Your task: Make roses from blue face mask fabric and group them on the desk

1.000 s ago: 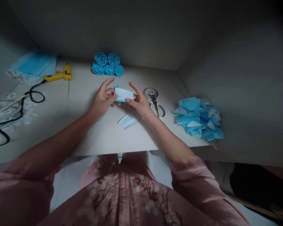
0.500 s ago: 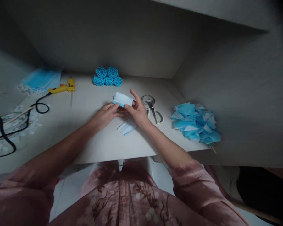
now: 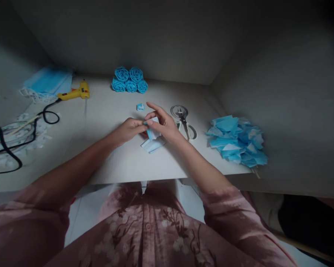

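Between both hands is a piece of white and light blue face mask fabric (image 3: 153, 130), held turned and partly bent. My left hand (image 3: 130, 129) pinches its left edge, and my right hand (image 3: 166, 127) grips it from the right with thumb and fingers, the index finger raised. Just under them on the table lies a flat cut piece of mask fabric (image 3: 152, 145). A small blue and white rolled piece (image 3: 140, 107) sits beyond my fingers. Scissors (image 3: 185, 124) with pale handles rest to the right of my right hand.
Blue fabric rosettes (image 3: 130, 80) are stacked at the back. On the left are face masks (image 3: 48, 83), a yellow glue gun (image 3: 76, 91) with a looping black cord (image 3: 6, 157), and white scraps (image 3: 41, 137). Blue and white fabric flowers on sticks (image 3: 236, 141) lie at right.
The fabric piece has turned from lying lengthwise to more upright, and my left hand has shifted right, closer to my right. The small roll beyond the hands now shows. The view has tilted slightly.
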Demonstrator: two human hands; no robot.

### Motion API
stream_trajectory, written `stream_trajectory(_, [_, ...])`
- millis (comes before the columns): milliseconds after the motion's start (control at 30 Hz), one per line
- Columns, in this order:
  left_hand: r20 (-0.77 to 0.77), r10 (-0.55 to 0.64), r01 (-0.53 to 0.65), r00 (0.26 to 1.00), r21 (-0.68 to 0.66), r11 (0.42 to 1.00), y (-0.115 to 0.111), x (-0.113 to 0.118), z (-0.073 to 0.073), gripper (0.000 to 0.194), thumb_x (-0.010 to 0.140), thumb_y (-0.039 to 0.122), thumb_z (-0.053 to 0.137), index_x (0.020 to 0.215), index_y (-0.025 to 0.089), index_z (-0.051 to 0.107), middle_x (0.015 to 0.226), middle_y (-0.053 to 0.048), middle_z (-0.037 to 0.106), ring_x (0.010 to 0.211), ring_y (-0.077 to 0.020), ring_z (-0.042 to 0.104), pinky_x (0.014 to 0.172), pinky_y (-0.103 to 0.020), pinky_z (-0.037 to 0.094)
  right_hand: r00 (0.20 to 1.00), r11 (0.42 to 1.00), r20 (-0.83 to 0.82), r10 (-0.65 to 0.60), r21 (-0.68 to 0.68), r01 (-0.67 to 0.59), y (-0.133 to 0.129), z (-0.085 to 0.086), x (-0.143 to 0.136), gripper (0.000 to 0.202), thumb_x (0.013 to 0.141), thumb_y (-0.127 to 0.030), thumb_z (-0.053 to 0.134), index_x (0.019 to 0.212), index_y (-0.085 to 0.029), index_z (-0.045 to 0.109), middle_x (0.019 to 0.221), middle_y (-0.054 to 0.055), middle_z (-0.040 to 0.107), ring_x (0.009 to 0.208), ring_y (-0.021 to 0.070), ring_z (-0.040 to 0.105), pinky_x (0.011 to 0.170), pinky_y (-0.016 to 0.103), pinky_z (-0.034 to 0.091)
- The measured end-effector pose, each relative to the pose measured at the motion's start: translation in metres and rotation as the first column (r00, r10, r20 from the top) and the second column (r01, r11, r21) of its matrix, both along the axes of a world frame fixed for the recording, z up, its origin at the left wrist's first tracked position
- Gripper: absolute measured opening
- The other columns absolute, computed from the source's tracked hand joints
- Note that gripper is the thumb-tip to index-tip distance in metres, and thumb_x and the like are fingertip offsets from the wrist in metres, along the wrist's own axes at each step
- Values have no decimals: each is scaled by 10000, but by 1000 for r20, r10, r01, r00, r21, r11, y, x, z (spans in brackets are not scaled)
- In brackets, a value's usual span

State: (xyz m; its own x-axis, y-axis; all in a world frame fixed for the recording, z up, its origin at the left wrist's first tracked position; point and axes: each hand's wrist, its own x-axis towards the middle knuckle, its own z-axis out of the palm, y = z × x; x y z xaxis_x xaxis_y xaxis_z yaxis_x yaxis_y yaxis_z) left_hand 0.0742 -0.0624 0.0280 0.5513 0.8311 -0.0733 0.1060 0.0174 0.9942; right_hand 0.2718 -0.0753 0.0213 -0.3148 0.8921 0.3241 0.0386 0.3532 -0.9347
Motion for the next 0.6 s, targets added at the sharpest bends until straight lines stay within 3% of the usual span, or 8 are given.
stream_trajectory(167, [-30, 1, 1, 1000, 64, 998, 1, 2, -3, 310, 886, 402, 751, 686, 165, 732, 738, -56, 741, 723, -204, 679, 805, -354, 528, 997, 998, 39, -65, 16, 65, 0, -5, -2, 567, 927, -597, 732, 1382, -264, 674, 1002, 34, 704, 811, 176, 618, 776, 342, 573])
stream_trajectory(367, [-24, -17, 19, 1000, 95, 995, 0, 4, -6, 292, 830, 399, 790, 660, 174, 717, 661, -30, 685, 669, -178, 624, 723, -322, 502, 986, 986, 9, -164, 34, 164, 2, -5, 2, 574, 949, -638, 696, 1369, -247, 682, 1044, 60, 704, 911, 189, 646, 795, 331, 578])
stream_trajectory(600, [-67, -7, 15, 998, 123, 992, 0, 2, -4, 256, 842, 347, 751, 661, 166, 750, 660, -38, 712, 655, -167, 628, 685, -296, 492, 978, 978, -3, -207, -42, 206, 5, -6, 5, 678, 943, -733, 640, 1456, -291, 615, 1117, 72, 749, 829, 187, 641, 703, 321, 571])
